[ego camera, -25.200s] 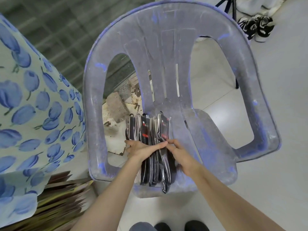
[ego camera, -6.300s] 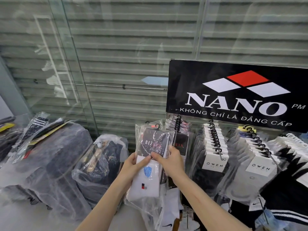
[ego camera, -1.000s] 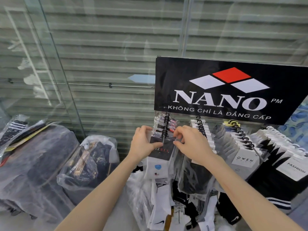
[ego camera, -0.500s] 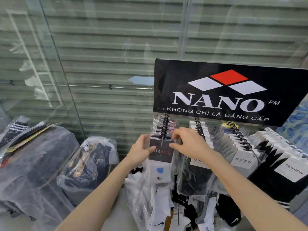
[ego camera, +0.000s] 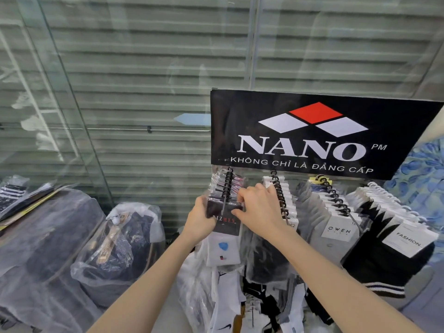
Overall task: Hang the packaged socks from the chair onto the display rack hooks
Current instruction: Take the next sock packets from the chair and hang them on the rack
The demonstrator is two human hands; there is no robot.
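A packaged pair of white socks with a black BIZMEN header card (ego camera: 225,222) hangs at the front of the leftmost hook (ego camera: 227,186) of the display rack, under the black NANO sign (ego camera: 312,133). My left hand (ego camera: 200,221) grips the pack's left edge. My right hand (ego camera: 258,207) pinches its top right corner by the hook. Several similar packs sit behind it on the same hook. The chair is out of view.
Other hooks to the right carry OWEN packs (ego camera: 338,230) and black FASHION socks (ego camera: 406,241). Loose sock packs (ego camera: 240,304) pile below the rack. Plastic-wrapped bundles (ego camera: 115,243) stand at left before a glass wall. Blue floral cloth (ego camera: 425,179) hangs at far right.
Both hands have pushed the BIZMEN pack further back along the leftmost hook over the last second. Earlier, the packs were gathered from the chair and carried to the rack.
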